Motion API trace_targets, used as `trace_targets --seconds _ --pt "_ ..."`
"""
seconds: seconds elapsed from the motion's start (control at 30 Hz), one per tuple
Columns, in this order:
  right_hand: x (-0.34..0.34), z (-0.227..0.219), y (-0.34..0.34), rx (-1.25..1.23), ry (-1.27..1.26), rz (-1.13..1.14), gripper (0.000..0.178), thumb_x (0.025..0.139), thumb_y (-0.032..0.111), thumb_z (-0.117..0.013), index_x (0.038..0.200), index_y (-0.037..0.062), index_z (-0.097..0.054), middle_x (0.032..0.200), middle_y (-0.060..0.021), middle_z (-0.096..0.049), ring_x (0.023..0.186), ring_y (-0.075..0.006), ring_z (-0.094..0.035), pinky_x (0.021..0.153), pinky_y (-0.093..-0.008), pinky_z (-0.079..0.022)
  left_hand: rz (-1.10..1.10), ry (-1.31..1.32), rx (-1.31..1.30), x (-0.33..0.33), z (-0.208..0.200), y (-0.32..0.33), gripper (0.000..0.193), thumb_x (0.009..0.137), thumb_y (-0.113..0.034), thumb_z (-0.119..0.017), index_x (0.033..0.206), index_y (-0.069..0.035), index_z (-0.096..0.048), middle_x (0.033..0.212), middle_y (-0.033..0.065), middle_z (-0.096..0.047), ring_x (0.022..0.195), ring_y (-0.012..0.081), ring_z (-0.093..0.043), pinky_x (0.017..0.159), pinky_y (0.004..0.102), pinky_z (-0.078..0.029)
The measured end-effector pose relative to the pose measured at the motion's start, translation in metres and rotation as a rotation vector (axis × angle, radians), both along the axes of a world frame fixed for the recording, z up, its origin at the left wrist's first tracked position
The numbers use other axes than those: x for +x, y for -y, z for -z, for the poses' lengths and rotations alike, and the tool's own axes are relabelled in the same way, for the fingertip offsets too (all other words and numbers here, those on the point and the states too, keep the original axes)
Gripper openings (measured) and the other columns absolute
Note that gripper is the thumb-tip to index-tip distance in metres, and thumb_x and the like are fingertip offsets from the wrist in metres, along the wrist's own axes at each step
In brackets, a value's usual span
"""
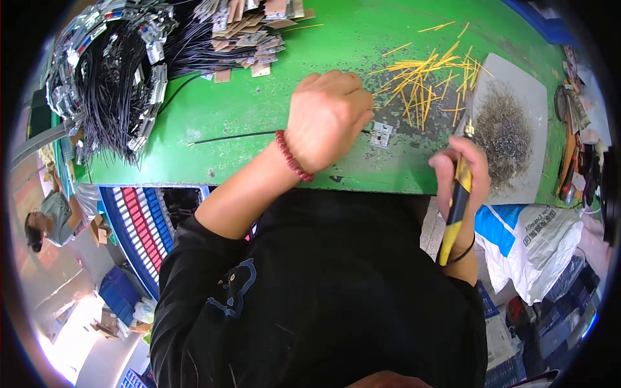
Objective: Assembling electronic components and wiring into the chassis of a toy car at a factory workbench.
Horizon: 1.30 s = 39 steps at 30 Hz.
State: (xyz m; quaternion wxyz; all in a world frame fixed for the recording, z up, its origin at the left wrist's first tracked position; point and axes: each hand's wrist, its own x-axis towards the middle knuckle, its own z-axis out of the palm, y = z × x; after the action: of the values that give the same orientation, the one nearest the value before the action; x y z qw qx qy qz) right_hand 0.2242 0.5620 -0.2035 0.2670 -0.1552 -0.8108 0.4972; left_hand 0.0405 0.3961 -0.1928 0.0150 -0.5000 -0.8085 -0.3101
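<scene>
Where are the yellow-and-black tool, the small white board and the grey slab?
Yellow-and-black tool [457, 202]: head view, black middle of its handle.
Small white board [381, 136]: head view, middle of its upper face.
Grey slab [541, 107]: head view, bare surface toward its right edge.

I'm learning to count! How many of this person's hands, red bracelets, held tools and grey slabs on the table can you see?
Left hand and right hand: 2
Red bracelet: 1
Yellow-and-black tool: 1
Grey slab: 1
Total: 5

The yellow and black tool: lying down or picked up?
Picked up: the right hand holds the yellow and black tool, its lower end sticking out below the hand.
</scene>
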Motion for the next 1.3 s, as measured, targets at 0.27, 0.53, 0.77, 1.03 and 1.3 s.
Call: trace_targets --seconds 0.27,0.53,0.77,1.03,1.3 --pt "0.055 -0.015 -0.022 -0.114 0.009 0.102 0.026 0.092 0.010 -0.063 0.113 -0.0025 -0.054 0.074 -0.0084 -0.062 0.066 -0.0137 -0.062 0.064 -0.0244 -0.048 0.093 -0.091 -0.128 0.000 0.008 -0.014 0.011 0.073 -0.007 -0.070 0.079 -0.009 -0.061 0.081 0.0074 -0.059 0.080 0.0283 -0.059 0.071 0.0394 -0.045" --pt "0.092 0.000 -0.076 -0.200 -0.225 0.430 0.064 0.095 0.048 -0.048 0.125 -0.0075 -0.054 0.077 -0.0120 -0.064 0.057 -0.0103 -0.053 0.052 -0.0195 -0.040 0.027 0.054 -0.085 0.008 -0.022 0.006 0.010 0.077 0.001 -0.066 0.082 -0.004 -0.059 0.079 0.0120 -0.062 0.071 0.0310 -0.061 0.064 0.0393 -0.049" --pt "0.085 0.007 -0.077 -0.141 -0.162 0.423 0.026 0.084 0.015 -0.064 0.102 -0.0041 -0.061 0.082 -0.0086 -0.063 0.065 -0.0108 -0.059 0.061 -0.0213 -0.047 0.081 0.184 0.001 0.029 -0.010 0.009 0.013 0.071 0.003 -0.074 0.081 -0.002 -0.066 0.075 0.0105 -0.065 0.069 0.0267 -0.064 0.062 0.0337 -0.051" --pt "0.081 0.011 -0.076 -0.068 -0.187 0.528 0.016 0.078 -0.001 -0.054 0.093 -0.0028 -0.056 0.075 -0.0092 -0.059 0.058 -0.0129 -0.057 0.057 -0.0220 -0.046 0.047 0.212 0.004 0.028 -0.009 0.012 0.013 0.070 0.003 -0.074 0.079 -0.002 -0.067 0.075 0.0093 -0.066 0.070 0.0252 -0.064 0.063 0.0333 -0.051" --pt "0.076 0.003 -0.067 -0.017 -0.193 0.495 0.018 0.079 0.008 -0.058 0.092 -0.0038 -0.056 0.077 -0.0088 -0.057 0.062 -0.0129 -0.056 0.059 -0.0224 -0.048 0.030 0.224 0.047 0.028 -0.004 0.016 0.012 0.070 0.001 -0.074 0.080 -0.003 -0.068 0.077 0.0089 -0.066 0.072 0.0260 -0.064 0.064 0.0344 -0.052"
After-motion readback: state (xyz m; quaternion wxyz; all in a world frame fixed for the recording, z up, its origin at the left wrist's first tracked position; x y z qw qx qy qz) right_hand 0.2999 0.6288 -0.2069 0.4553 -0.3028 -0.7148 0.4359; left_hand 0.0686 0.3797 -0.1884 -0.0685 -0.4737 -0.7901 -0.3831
